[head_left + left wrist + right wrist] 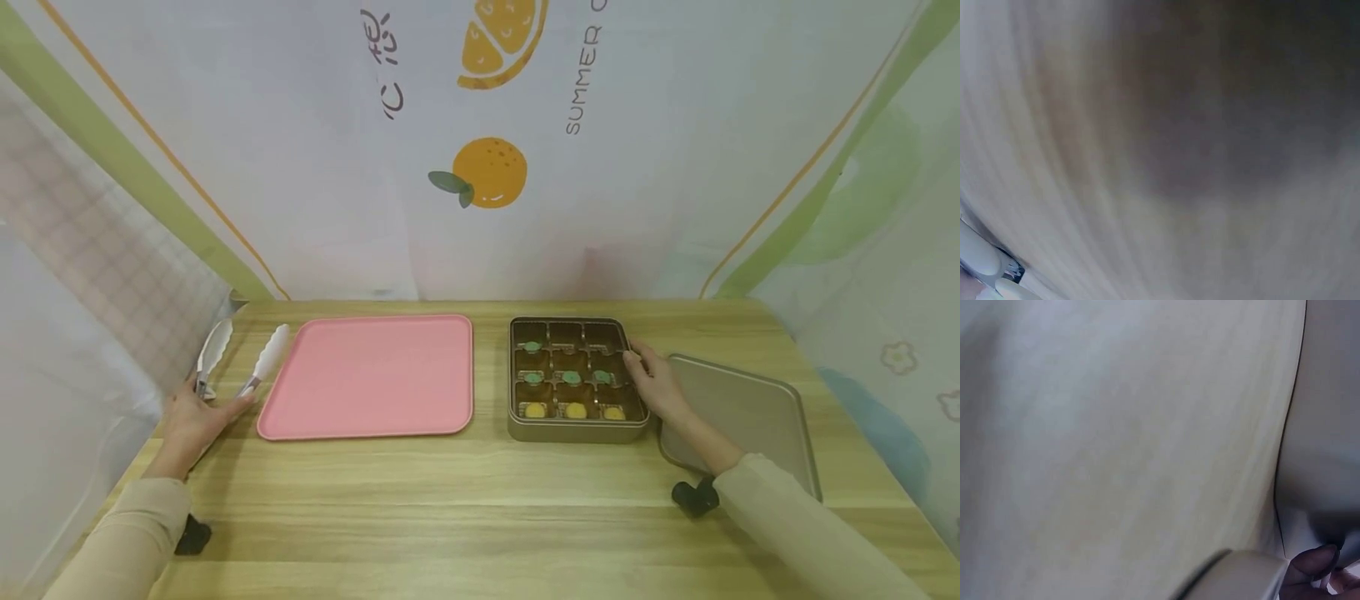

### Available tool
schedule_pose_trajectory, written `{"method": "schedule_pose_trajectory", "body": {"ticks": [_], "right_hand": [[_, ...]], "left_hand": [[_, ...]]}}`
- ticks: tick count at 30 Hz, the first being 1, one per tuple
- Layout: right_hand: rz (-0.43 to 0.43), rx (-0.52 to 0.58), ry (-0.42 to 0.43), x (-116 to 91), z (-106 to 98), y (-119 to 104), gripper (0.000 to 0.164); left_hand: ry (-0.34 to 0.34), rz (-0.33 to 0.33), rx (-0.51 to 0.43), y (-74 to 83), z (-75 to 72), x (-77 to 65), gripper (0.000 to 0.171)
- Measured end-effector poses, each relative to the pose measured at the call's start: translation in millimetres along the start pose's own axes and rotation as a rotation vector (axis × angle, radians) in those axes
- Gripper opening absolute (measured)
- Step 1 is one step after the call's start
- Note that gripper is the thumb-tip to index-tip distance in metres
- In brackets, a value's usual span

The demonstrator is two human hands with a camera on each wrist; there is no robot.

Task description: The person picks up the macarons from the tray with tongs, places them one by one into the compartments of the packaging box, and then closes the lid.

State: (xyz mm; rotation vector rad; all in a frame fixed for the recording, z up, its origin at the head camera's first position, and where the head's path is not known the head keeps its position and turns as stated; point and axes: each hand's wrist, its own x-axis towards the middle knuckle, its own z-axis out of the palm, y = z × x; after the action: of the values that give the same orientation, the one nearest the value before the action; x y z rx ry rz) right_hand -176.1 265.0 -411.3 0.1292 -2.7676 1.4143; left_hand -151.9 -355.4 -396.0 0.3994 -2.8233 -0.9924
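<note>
In the head view my left hand [191, 421] holds a pair of tongs [264, 357] with white scalloped tips, spread wide apart. Its thumb lies along one arm and its fingers are at the other. A square gold-brown tin [577, 431] stands right of centre, fitted with a compartmented plastic insert. Yellow round pieces [575, 411] sit in the front row, and green ones [572, 377] lie in several compartments behind. My right hand [656, 387] grips the tin's right wall, thumb at the rim. The right wrist view shows the thumb [1315, 561] against the metal wall.
A pink tray [375, 375] lies between the tongs and the tin. Partly under my right forearm, the flat gold lid [750, 408] rests on the wooden table [420, 517]. A printed curtain [337, 208] hangs along the table's back edge.
</note>
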Motion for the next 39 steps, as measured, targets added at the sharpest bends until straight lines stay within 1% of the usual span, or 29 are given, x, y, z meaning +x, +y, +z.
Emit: {"method": "schedule_pose_trajectory", "body": {"ticks": [4,8,10,12,14,17,19,21,23,25,29,33,35,36,39], "right_hand": [[0.026,0.04,-0.033,-1,-2,2,0.066],[0.065,0.122,-0.062,0,-6,3,0.069],[0.084,0.144,-0.069,0,-8,2,0.07],[0.086,0.137,-0.066,1,-11,2,0.07],[0.078,0.111,-0.052,1,-13,1,0.067],[0.062,0.059,-0.037,0,-18,2,0.062],[0.058,0.041,-0.041,-4,-23,3,0.061],[0.053,0.024,-0.044,-8,-28,6,0.062],[0.049,0.007,-0.036,-13,-33,9,0.06],[0.047,-0.024,-0.016,-19,-39,13,0.058],[0.057,-0.075,0.034,-32,-55,24,0.057],[0.057,-0.146,0.087,-48,-73,37,0.055],[0.054,-0.181,0.128,-55,-82,44,0.054],[0.06,-0.195,0.142,-59,-87,48,0.053],[0.071,-0.211,0.17,-70,-101,59,0.053]], "left_hand": [[0.012,0.011,-0.024,-2.7,4.3,-1.0,0.084],[0.02,-0.009,0.023,-5.2,9.9,-2.0,0.088],[0.018,-0.028,0.038,-3.7,11.7,-2.2,0.092],[0.057,-0.023,0.029,0.9,13.8,-2.1,0.091],[0.09,-0.014,-0.006,11.0,15.0,-1.9,0.091],[0.173,0.022,-0.087,36.2,19.5,-1.3,0.083],[0.17,0.03,-0.152,59.9,25.6,-2.5,0.079],[0.15,0.06,-0.242,86.7,36.2,-4.9,0.072],[0.088,0.096,-0.346,114.6,51.0,-9.1,0.067],[0.019,0.137,-0.439,142.6,69.0,-14.9,0.063],[-0.103,0.233,-0.627,195.4,109.3,-33.9,0.058],[-0.263,0.304,-0.811,245.0,150.5,-63.2,0.053],[-0.361,0.333,-0.872,267.7,169.2,-79.8,0.052],[-0.417,0.339,-0.893,280.0,174.5,-89.7,0.051],[-0.538,0.349,-0.926,309.0,201.8,-115.2,0.049]]}}
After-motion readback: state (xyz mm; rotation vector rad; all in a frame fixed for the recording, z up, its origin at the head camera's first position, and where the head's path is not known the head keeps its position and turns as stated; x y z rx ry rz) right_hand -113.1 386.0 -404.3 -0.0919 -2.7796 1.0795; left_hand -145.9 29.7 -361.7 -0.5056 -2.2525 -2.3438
